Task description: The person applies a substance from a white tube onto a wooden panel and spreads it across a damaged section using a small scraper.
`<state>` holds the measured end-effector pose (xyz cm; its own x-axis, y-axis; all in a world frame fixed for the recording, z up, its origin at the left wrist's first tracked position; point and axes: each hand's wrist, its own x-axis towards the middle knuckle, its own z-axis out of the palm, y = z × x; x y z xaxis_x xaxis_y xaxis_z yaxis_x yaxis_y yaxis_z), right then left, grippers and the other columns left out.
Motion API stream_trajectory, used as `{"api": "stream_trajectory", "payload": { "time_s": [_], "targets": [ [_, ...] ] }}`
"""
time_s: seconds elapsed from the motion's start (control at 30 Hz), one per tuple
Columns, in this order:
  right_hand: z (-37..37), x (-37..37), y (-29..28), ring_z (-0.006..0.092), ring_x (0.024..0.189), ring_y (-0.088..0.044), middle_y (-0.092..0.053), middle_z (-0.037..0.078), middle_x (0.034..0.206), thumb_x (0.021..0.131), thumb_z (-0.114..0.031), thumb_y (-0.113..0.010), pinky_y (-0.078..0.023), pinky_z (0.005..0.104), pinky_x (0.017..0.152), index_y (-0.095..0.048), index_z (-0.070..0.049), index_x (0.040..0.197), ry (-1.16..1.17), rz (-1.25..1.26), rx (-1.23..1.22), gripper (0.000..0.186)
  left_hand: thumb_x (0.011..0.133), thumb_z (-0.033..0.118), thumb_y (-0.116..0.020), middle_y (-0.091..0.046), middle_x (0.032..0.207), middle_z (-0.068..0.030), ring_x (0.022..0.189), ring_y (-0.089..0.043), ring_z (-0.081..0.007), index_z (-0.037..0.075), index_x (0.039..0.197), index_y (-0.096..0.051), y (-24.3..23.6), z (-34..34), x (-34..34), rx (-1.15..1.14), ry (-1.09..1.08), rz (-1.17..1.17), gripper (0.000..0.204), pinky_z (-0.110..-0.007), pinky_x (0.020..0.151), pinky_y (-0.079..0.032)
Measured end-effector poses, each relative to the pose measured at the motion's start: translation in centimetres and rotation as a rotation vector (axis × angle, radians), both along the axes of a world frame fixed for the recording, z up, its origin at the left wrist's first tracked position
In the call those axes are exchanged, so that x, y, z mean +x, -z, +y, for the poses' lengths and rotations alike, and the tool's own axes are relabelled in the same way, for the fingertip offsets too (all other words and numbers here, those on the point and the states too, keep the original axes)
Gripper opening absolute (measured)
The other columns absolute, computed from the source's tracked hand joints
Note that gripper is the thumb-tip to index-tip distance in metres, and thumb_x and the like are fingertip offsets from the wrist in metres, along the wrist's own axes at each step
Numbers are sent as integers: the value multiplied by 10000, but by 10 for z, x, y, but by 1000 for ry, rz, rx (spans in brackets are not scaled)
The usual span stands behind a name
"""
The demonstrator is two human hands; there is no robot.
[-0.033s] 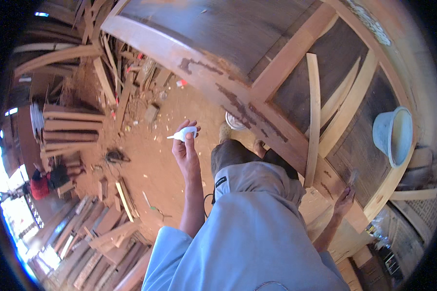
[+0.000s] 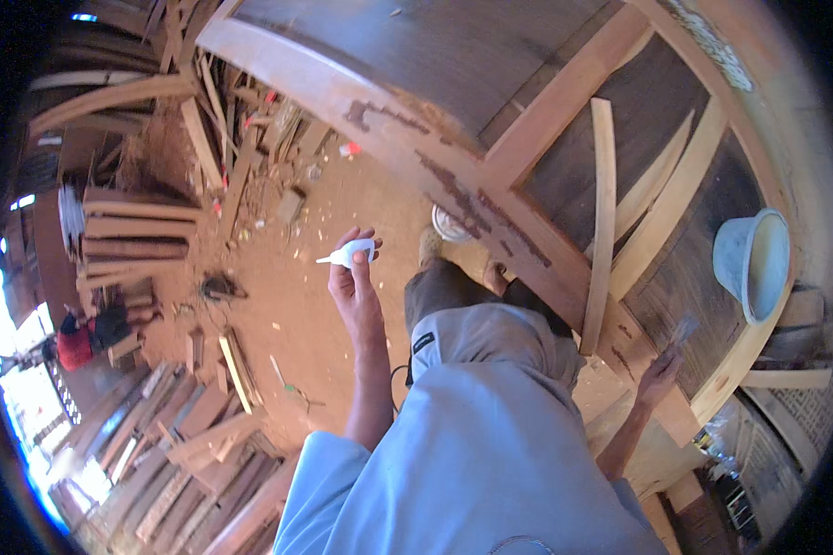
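Note:
My left hand [image 2: 354, 289] is closed around a small white squeeze bottle [image 2: 357, 250], whose thin pointed nozzle sticks out to the left. It is held over the dirt floor, apart from the woodwork. On the right, my right hand [image 2: 658, 372] is closed on a small greyish, see-through thing [image 2: 683, 330], too blurred to name. That hand is by the near end of a large wooden frame [image 2: 565, 268] with dark panels. Dark, rough patches of filler or stain run along the frame's near rail.
Loose pale wood strips [image 2: 602, 213] lie across the frame. A light blue plastic tub [image 2: 740, 264] stands at its right side, and a white bucket [image 2: 449, 227] on the floor beyond my feet. Stacked boards [image 2: 139, 240] and scrap wood fill the left. A person in red [image 2: 76, 347] is far left.
My right hand and the see-through thing in it have shifted slightly up and to the right. The left hand keeps the bottle in nearly the same place.

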<state>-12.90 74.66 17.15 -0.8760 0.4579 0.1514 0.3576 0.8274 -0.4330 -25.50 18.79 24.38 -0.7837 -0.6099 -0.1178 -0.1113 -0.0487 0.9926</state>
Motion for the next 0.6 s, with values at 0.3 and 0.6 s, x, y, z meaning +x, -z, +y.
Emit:
{"api": "stream_trajectory", "payload": {
  "time_s": [0.3, 0.6],
  "targets": [
    [-209, -223, -76, 106, 765, -587, -600, 60, 976, 954, -141, -600, -489, 233, 693, -526, -61, 1233, -395, -226, -764, 299, 1007, 227, -525, -653, 1144, -147, 1014, -654, -220, -30, 1254, -553, 5, 29, 70, -1, -315, -33, 358, -340, 907, -505],
    [-293, -308, -104, 71, 704, -596, -665, 26, 898, 962, -197, -635, -468, 204, 591, -609, -37, 1045, -393, 71, -927, 182, 1000, 223, -535, -649, 1141, -148, 995, -650, -221, -30, 1249, -562, 4, -10, 76, -7, -445, 11, 355, -351, 920, -502]
  ]
}}
